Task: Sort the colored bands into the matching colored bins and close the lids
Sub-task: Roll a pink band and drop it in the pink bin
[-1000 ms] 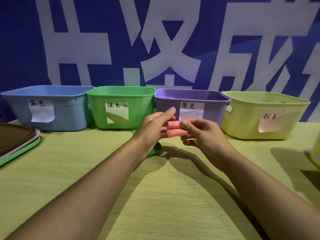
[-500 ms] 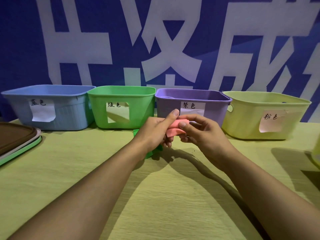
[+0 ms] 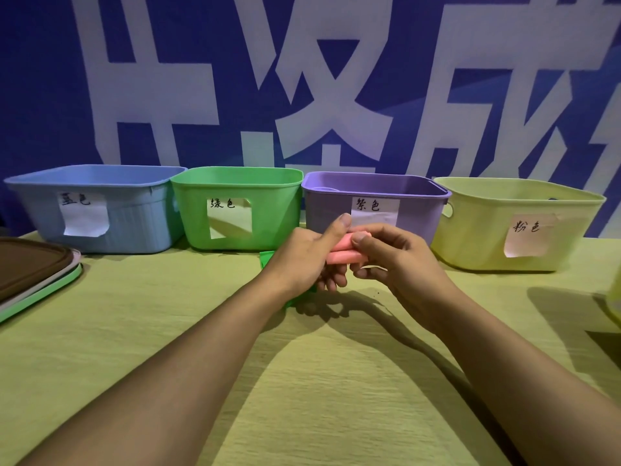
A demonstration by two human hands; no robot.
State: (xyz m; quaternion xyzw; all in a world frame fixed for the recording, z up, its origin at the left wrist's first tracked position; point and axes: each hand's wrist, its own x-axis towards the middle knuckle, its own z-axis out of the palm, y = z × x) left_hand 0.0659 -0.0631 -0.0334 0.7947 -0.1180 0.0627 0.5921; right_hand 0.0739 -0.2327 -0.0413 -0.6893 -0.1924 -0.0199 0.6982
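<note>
Table (image 3: 168, 331) runs wide and bare in the near half, so plenty of room for the arms to swing either way. Four lidless bins stand in a row along the far edge against the banner, each with a paper label facing the person, likely so colours can be matched at a glance: blue bin (image 3: 134, 227) far left, green bin (image 3: 268, 210) touching it, purple bin (image 3: 322, 210) next, yellow-green bin (image 3: 477, 237) far right, its label reading pink. Rims all open upward, nothing blocking a drop from above. Stacked lids (image 3: 37, 274) lie at the left table edge, parked clear of the sorting lane, lids step not yet done. Both hands meet just in front of the purple bin: left hand (image 3: 302, 257) and right hand (image 3: 400, 260) each pinch the pink band (image 3: 342, 255), fingers curled round it, held above the table, probably to straighten or separate it before dropping. A green band (image 3: 267, 258) peeks out under the left hand; whether that hand touches it cannot be told. Pink band's likely target is the far-right bin, a short clear path rightward.
</note>
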